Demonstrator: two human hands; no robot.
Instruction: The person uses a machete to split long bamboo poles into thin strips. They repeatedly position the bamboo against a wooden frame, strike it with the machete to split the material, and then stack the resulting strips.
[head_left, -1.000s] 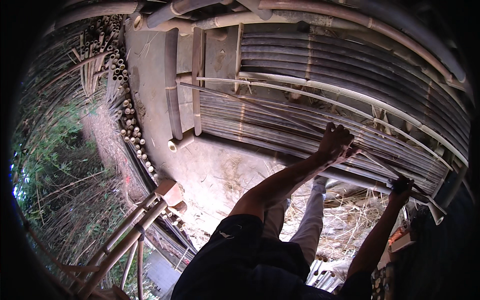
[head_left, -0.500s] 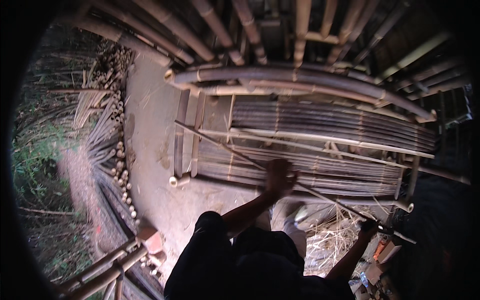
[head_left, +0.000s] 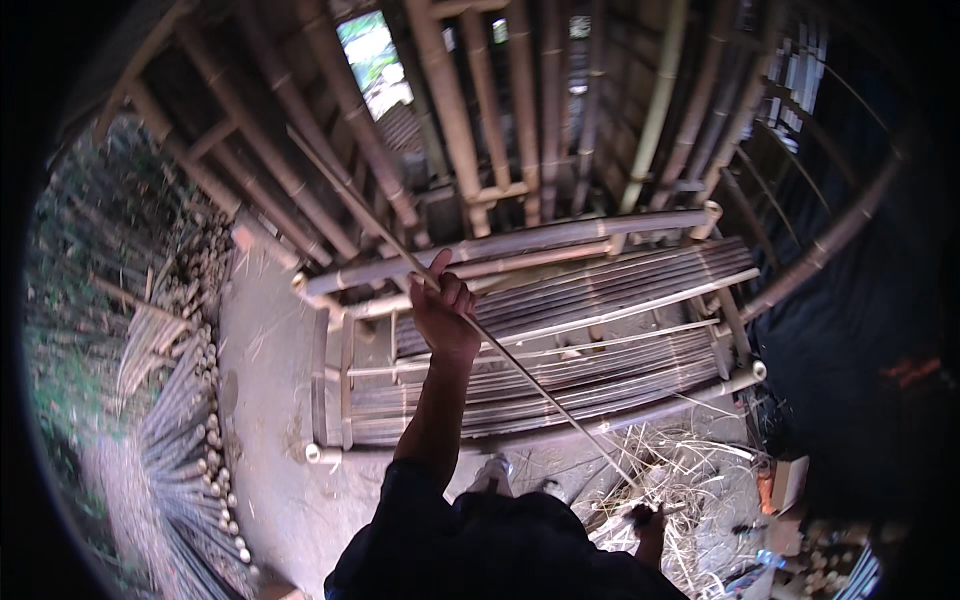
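Two hands gripping one long thin bamboo strip (head_left: 500,355). Left hand (head_left: 443,312) at frame centre, fingers curling closed around strip, arm reaching upward. Right hand (head_left: 648,522) at lower right, partly hidden, appearing closed on strip's lower end. Strip running diagonally from upper left down to lower right, crossing over slatted bamboo panel (head_left: 600,340) lying centre frame. Straw litter (head_left: 700,480) spreading around right hand. Cut bamboo poles (head_left: 190,440) lying stacked along left edge.
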